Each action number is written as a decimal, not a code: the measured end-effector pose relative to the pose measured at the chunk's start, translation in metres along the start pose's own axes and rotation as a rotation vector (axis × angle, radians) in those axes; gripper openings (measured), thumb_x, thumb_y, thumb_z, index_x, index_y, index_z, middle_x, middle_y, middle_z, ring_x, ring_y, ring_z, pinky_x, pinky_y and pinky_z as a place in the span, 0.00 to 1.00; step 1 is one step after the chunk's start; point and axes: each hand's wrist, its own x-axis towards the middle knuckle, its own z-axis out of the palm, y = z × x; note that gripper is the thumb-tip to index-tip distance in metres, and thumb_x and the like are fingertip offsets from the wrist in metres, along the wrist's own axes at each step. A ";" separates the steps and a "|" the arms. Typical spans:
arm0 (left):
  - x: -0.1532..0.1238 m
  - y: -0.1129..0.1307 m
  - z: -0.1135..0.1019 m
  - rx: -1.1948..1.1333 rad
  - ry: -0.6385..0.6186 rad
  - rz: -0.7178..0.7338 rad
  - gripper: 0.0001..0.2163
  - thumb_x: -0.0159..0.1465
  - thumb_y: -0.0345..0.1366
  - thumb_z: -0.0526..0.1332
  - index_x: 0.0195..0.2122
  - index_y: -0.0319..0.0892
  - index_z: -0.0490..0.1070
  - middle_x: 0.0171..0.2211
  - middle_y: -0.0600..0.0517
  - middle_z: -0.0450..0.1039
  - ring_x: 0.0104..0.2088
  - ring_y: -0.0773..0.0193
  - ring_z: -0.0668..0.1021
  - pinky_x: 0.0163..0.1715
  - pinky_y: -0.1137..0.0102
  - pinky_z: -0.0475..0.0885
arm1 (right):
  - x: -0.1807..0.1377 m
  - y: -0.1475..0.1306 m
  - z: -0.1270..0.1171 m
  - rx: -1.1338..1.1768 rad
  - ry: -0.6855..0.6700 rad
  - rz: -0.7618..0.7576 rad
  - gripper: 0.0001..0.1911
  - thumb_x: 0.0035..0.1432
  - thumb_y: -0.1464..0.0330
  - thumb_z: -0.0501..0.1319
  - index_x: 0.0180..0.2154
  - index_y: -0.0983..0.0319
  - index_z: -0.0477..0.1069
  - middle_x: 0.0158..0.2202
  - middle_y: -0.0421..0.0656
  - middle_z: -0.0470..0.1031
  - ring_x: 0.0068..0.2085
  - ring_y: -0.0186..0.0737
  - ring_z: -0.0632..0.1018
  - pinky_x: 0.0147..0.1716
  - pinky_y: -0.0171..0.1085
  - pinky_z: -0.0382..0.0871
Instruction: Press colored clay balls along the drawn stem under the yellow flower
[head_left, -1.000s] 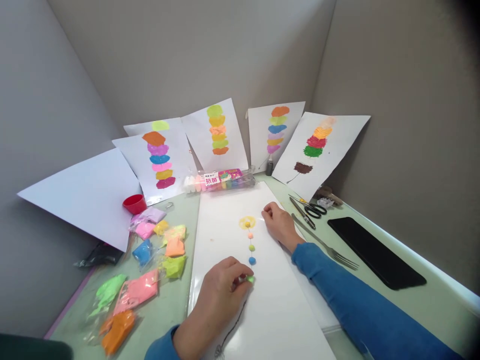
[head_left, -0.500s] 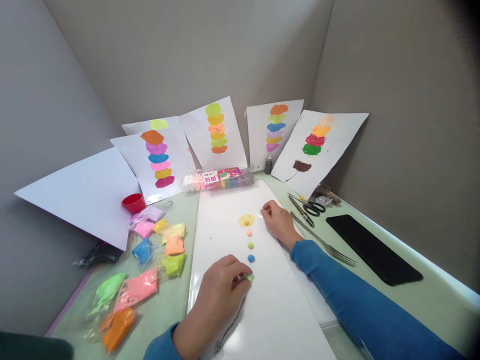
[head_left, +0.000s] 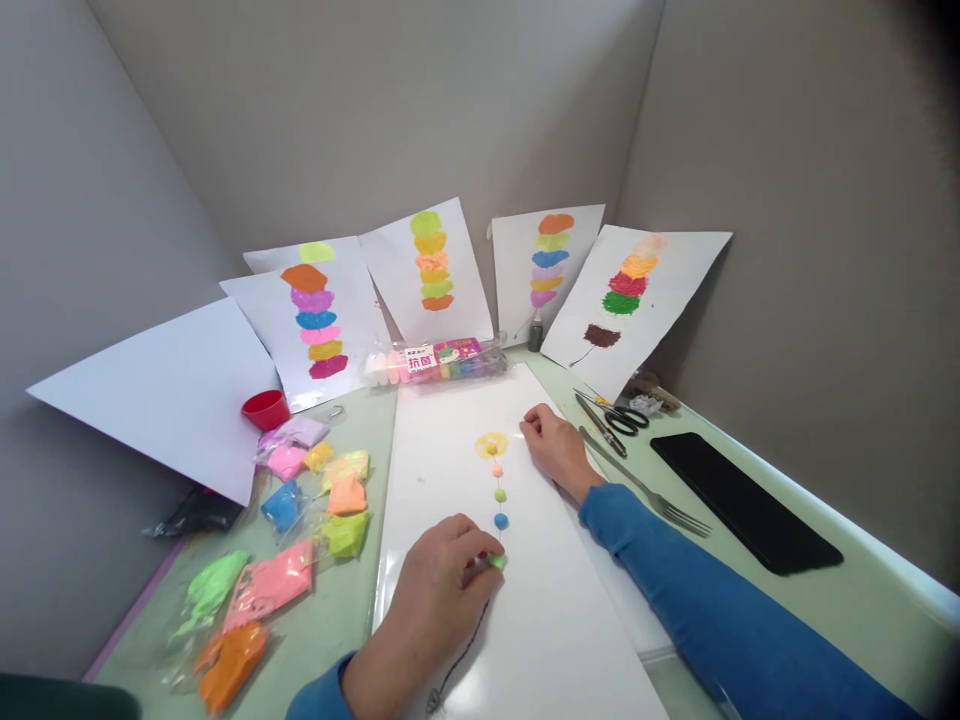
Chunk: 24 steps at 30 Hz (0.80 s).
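My left hand (head_left: 442, 570) pinches a small light-green clay ball (head_left: 496, 562) between thumb and forefinger, low over the white paper (head_left: 540, 610). Above it on the sheet runs a line of clay balls: a blue ball (head_left: 501, 521), a yellow-green ball (head_left: 499, 495), a peach ball (head_left: 497, 471) and, at the top, a yellow ball (head_left: 492, 449) inside a yellow-coloured ring. A thin line joins them, and a dark drawn stem (head_left: 466, 650) runs down beneath my left hand. My right hand (head_left: 559, 450) rests at the paper's right side, fingers curled together; whatever is between them is hidden.
Bagged coloured clay, such as an orange pack (head_left: 232, 665), and a red cup (head_left: 266, 410) lie left. Coloured drawings (head_left: 551, 275) lean on the wall behind a clear clay package (head_left: 439, 361). A fork (head_left: 660, 500), scissors (head_left: 626, 418) and black phone-like slab (head_left: 746, 505) lie right.
The view has shifted slightly. My left hand keeps its pinch on the green ball, of which a little more shows; my right hand stays in place.
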 end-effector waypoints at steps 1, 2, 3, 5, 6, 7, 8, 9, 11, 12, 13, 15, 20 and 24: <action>0.000 0.001 -0.001 0.005 0.001 0.007 0.08 0.55 0.28 0.59 0.33 0.46 0.75 0.31 0.53 0.71 0.31 0.64 0.72 0.32 0.70 0.66 | 0.000 0.000 0.000 0.001 0.001 0.001 0.05 0.58 0.68 0.55 0.36 0.60 0.67 0.29 0.40 0.75 0.30 0.36 0.72 0.28 0.33 0.54; -0.001 0.001 -0.001 0.011 0.002 0.018 0.07 0.57 0.29 0.59 0.33 0.46 0.75 0.31 0.53 0.71 0.32 0.64 0.72 0.33 0.69 0.66 | 0.000 0.000 0.000 0.002 0.001 0.000 0.05 0.58 0.68 0.55 0.36 0.60 0.67 0.29 0.40 0.75 0.30 0.36 0.72 0.28 0.33 0.55; -0.001 0.002 -0.002 0.016 0.004 0.031 0.07 0.58 0.30 0.58 0.33 0.46 0.75 0.31 0.52 0.71 0.33 0.63 0.72 0.34 0.69 0.66 | 0.000 0.000 0.000 0.004 0.003 -0.001 0.05 0.58 0.68 0.55 0.36 0.60 0.67 0.29 0.40 0.75 0.30 0.36 0.72 0.28 0.33 0.55; -0.001 0.002 -0.002 0.025 0.008 0.049 0.08 0.60 0.30 0.56 0.33 0.46 0.75 0.32 0.52 0.72 0.34 0.62 0.73 0.34 0.68 0.66 | 0.000 0.000 0.000 0.008 0.006 -0.004 0.05 0.58 0.68 0.55 0.36 0.60 0.67 0.28 0.40 0.75 0.30 0.36 0.72 0.28 0.33 0.55; -0.001 0.002 -0.002 0.027 0.009 0.051 0.09 0.61 0.29 0.55 0.33 0.46 0.75 0.32 0.52 0.72 0.34 0.62 0.73 0.35 0.68 0.66 | 0.000 0.000 0.000 0.010 0.007 -0.006 0.05 0.58 0.68 0.55 0.36 0.60 0.67 0.28 0.40 0.75 0.30 0.36 0.72 0.28 0.33 0.55; -0.001 0.001 -0.002 0.027 0.011 0.048 0.09 0.61 0.29 0.55 0.33 0.46 0.75 0.32 0.52 0.72 0.35 0.62 0.73 0.35 0.68 0.66 | 0.000 0.000 0.000 0.013 0.010 -0.008 0.05 0.58 0.68 0.55 0.36 0.60 0.67 0.28 0.40 0.75 0.30 0.36 0.72 0.28 0.33 0.56; -0.001 0.001 -0.001 0.025 0.013 0.042 0.09 0.60 0.28 0.55 0.33 0.46 0.74 0.32 0.52 0.72 0.35 0.62 0.73 0.34 0.68 0.66 | 0.000 0.000 0.000 0.017 0.012 -0.010 0.05 0.58 0.68 0.55 0.37 0.60 0.67 0.28 0.39 0.75 0.30 0.37 0.72 0.29 0.33 0.56; -0.001 0.000 0.000 0.020 0.018 0.032 0.09 0.60 0.28 0.55 0.34 0.46 0.74 0.32 0.52 0.72 0.34 0.62 0.73 0.34 0.68 0.66 | 0.000 0.001 0.001 0.022 0.016 -0.013 0.06 0.57 0.68 0.55 0.37 0.60 0.67 0.28 0.39 0.74 0.30 0.37 0.72 0.29 0.33 0.57; -0.001 0.000 0.001 0.005 0.030 0.007 0.09 0.59 0.28 0.55 0.37 0.45 0.72 0.32 0.52 0.72 0.34 0.62 0.73 0.34 0.68 0.66 | 0.000 0.001 0.001 0.032 0.028 -0.020 0.07 0.57 0.69 0.55 0.38 0.60 0.67 0.29 0.39 0.75 0.30 0.37 0.72 0.30 0.33 0.58; -0.001 0.000 0.001 -0.002 0.037 -0.003 0.09 0.59 0.28 0.56 0.38 0.45 0.71 0.32 0.52 0.72 0.33 0.62 0.73 0.34 0.68 0.66 | 0.000 0.002 0.001 0.036 0.034 -0.026 0.07 0.56 0.69 0.55 0.39 0.61 0.67 0.30 0.40 0.75 0.31 0.36 0.72 0.30 0.33 0.58; -0.001 0.000 0.001 -0.006 0.039 -0.009 0.08 0.59 0.29 0.56 0.38 0.44 0.70 0.32 0.52 0.72 0.33 0.62 0.73 0.33 0.68 0.66 | 0.000 0.002 0.002 0.040 0.041 -0.033 0.07 0.56 0.69 0.56 0.38 0.61 0.68 0.32 0.40 0.75 0.31 0.36 0.72 0.31 0.33 0.59; -0.002 0.001 0.000 -0.002 0.037 -0.004 0.06 0.60 0.30 0.55 0.35 0.44 0.70 0.32 0.52 0.72 0.33 0.62 0.73 0.33 0.68 0.66 | 0.001 0.004 0.003 0.045 0.054 -0.049 0.07 0.55 0.70 0.55 0.38 0.61 0.68 0.35 0.42 0.74 0.32 0.36 0.72 0.32 0.34 0.60; -0.001 0.002 -0.005 -0.044 0.072 -0.032 0.08 0.62 0.31 0.51 0.35 0.43 0.69 0.32 0.51 0.73 0.33 0.62 0.74 0.33 0.69 0.65 | 0.002 0.007 0.003 0.059 0.075 -0.077 0.07 0.56 0.69 0.54 0.37 0.62 0.69 0.36 0.43 0.73 0.33 0.37 0.72 0.34 0.35 0.62; 0.000 -0.001 -0.008 -0.083 0.098 -0.077 0.08 0.61 0.31 0.52 0.34 0.43 0.70 0.32 0.52 0.74 0.32 0.63 0.74 0.33 0.69 0.66 | 0.002 0.008 0.002 0.073 0.080 -0.079 0.08 0.55 0.69 0.54 0.36 0.62 0.69 0.36 0.43 0.73 0.33 0.37 0.72 0.34 0.35 0.62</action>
